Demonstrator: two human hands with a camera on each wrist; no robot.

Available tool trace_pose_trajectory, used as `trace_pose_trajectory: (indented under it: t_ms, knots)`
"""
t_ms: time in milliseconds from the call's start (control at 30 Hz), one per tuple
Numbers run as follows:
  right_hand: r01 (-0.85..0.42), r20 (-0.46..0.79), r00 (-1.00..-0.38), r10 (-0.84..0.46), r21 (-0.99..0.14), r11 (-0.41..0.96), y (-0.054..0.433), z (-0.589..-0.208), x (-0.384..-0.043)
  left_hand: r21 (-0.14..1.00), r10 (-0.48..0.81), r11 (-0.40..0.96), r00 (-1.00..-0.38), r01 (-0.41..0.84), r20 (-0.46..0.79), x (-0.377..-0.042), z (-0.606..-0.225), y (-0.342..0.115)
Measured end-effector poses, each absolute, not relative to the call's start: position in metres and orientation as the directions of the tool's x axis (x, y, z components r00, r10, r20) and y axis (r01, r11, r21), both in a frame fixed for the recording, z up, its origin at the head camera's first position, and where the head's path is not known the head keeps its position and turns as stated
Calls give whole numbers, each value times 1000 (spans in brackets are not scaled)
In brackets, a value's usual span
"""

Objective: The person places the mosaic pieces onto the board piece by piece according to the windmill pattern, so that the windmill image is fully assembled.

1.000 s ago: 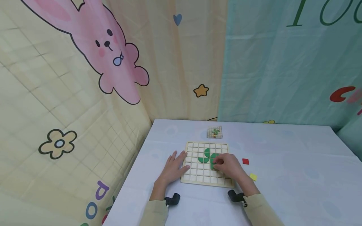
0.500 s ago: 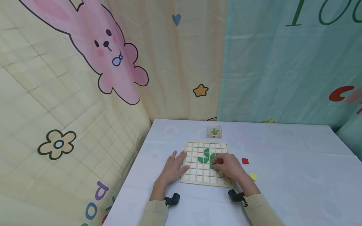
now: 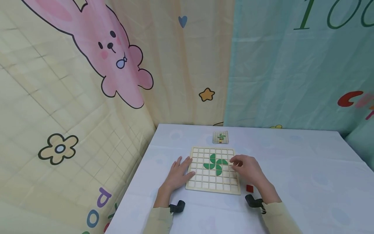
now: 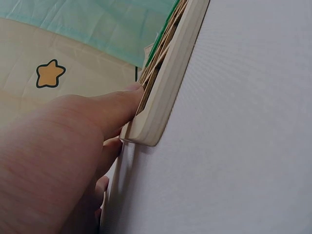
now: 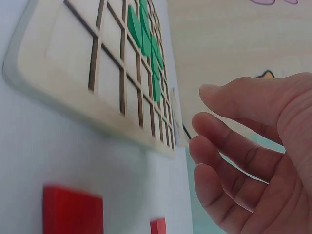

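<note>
A square wooden grid board (image 3: pixel 201 186) lies on the table, green rounded pieces (image 3: pixel 218 169) forming a pinwheel in its cells. My left hand (image 3: pixel 178 175) rests flat at the board's left edge, fingers spread; the left wrist view shows the thumb (image 4: pixel 119 105) touching the board's corner. Over the board's right edge hovers my right hand (image 3: pixel 248 167), its fingers loosely bent, with a gap between thumb and fingertips and nothing held, as the right wrist view shows. Below that hand lies a red square piece (image 3: pixel 249 188); a second red piece (image 5: pixel 158 226) shows farther off in the right wrist view.
A small pattern card (image 3: pixel 220 137) with a similar green pinwheel lies behind the board. The white-covered table (image 3: pixel 304 169) extends to the right. Printed curtains (image 3: pixel 175 65) hang behind and at the left.
My right hand has drawn back rightward from the green pieces, uncovering them. A red piece now shows beside the board; the yellow piece and the other red one are hidden behind the hand and arm.
</note>
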State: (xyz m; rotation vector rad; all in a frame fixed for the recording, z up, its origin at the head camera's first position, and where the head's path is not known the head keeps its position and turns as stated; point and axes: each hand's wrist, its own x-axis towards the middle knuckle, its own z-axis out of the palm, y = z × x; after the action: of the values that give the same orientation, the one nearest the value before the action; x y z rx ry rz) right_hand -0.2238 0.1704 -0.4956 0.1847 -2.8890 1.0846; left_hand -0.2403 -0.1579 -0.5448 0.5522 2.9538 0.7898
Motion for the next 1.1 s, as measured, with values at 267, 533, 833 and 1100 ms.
trace_pose_trajectory:
  t_ms: [267,533,833,1100]
  knots:
    - [-72,89,-996,-18,-645,760,195,-501,-223,494,342,805,-938,328,65,-239,-546,-159]
    - [-9,63,-997,40,-629,777,213,-506,-220,490,348,807,-936,329,55,-239,-545,-160]
    - [68,-23,-997,68,-602,795,224,-512,-220,501,355,800,-933,331,49,-236,-541,-160]
    - [78,-17,-996,82,-562,823,233,-518,-222,492,353,805,-934,331,51,-239,-543,-158]
